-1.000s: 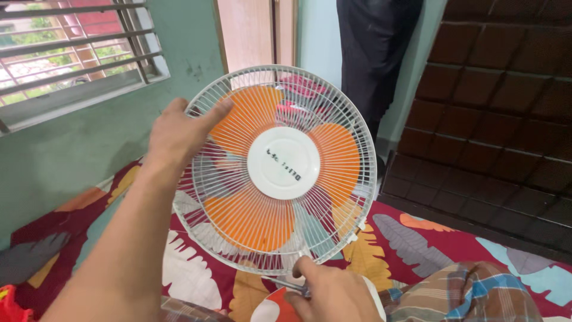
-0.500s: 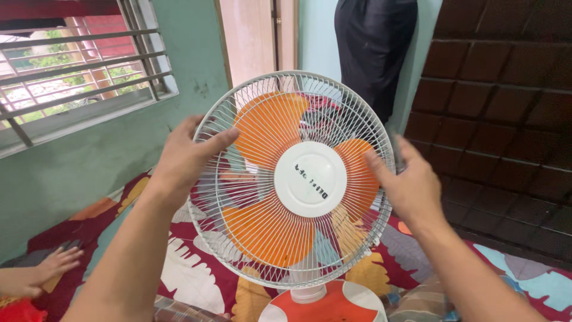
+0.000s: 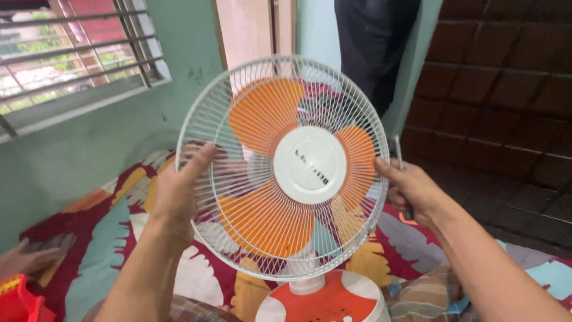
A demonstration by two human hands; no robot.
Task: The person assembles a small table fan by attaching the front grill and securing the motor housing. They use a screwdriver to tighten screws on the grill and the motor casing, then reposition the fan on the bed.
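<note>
A table fan with a white wire grille (image 3: 256, 107), orange blades (image 3: 265, 110) and a round white hub (image 3: 310, 165) stands upright on its orange and white base (image 3: 325, 304) in front of me. My left hand (image 3: 179, 191) grips the grille's left rim, thumb across the front wires. My right hand (image 3: 411, 188) is at the grille's right rim, thumb touching it. Its fingers are closed around a thin metal tool (image 3: 398, 152), likely a screwdriver, whose shaft points up.
The fan sits on a bed with a leaf-patterned sheet (image 3: 113, 226). Another person's hand (image 3: 24, 259) rests at the lower left beside a red object (image 3: 15, 298). A person in dark clothes (image 3: 369, 48) stands behind. A barred window (image 3: 71, 53) is on the left, a dark brown panelled wall (image 3: 506, 101) on the right.
My right hand left the grille's bottom edge and came up to its right rim with the tool. My left hand slid from the upper left down to the middle left.
</note>
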